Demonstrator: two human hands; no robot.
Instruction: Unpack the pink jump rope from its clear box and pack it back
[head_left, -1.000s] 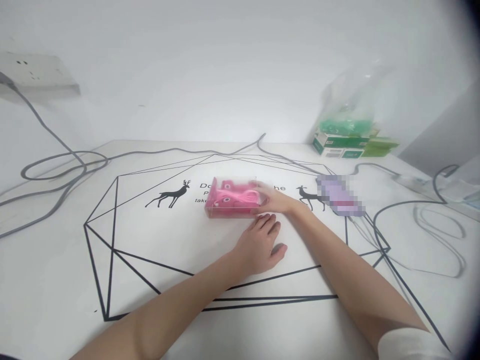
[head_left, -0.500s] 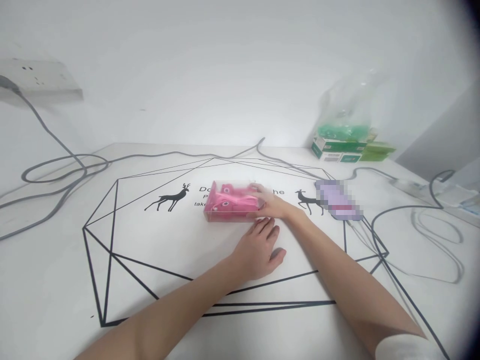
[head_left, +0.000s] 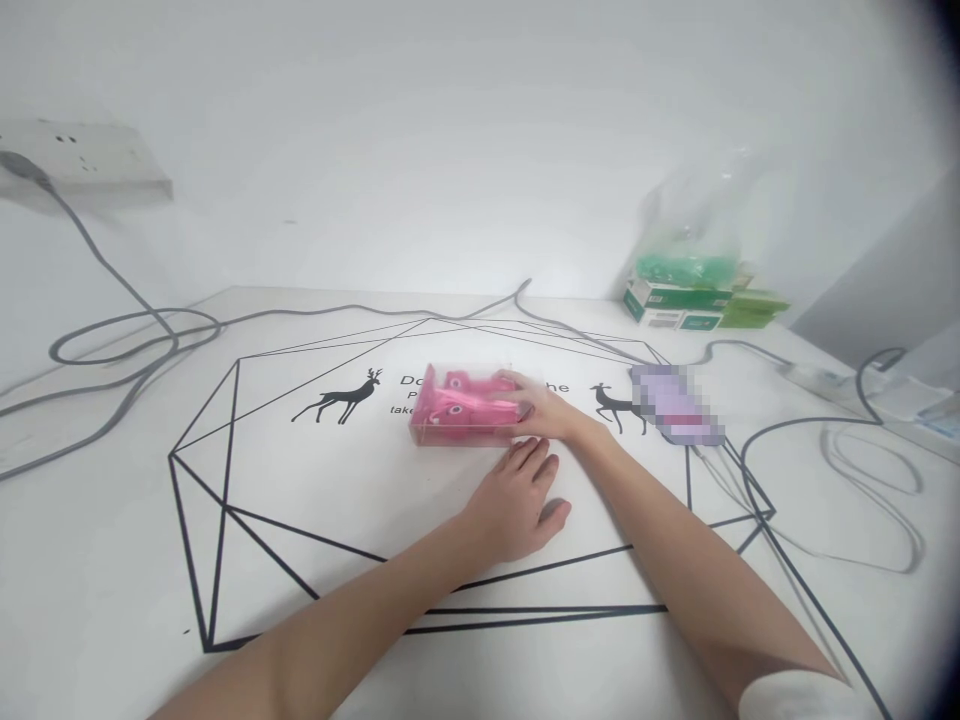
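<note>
A clear plastic box (head_left: 416, 432) with pink contents lies on its side at the middle of the printed mat. Inside are pink pieces (head_left: 465, 412) with round white eye shapes and a light pink strand; their exact kind is unclear. My right hand (head_left: 541, 408) is closed around the box's right end, thumb at the near side and fingers at the far side. Whether some fingertips reach inside is hard to tell. Just in front of the box, my left hand (head_left: 517, 500) rests palm down on the mat, fingers stretched out and holding nothing.
A blurred purple phone-like object (head_left: 679, 403) lies right of my right forearm. Green and white boxes (head_left: 679, 305) with a plastic bag on top stand at the back right. Grey cables (head_left: 352, 308) cross the back and both sides. A wall socket (head_left: 82, 160) is at left.
My right hand's fingers have shifted slightly at the box's right end. The box and my left hand are almost unmoved; the view has shifted a little.
</note>
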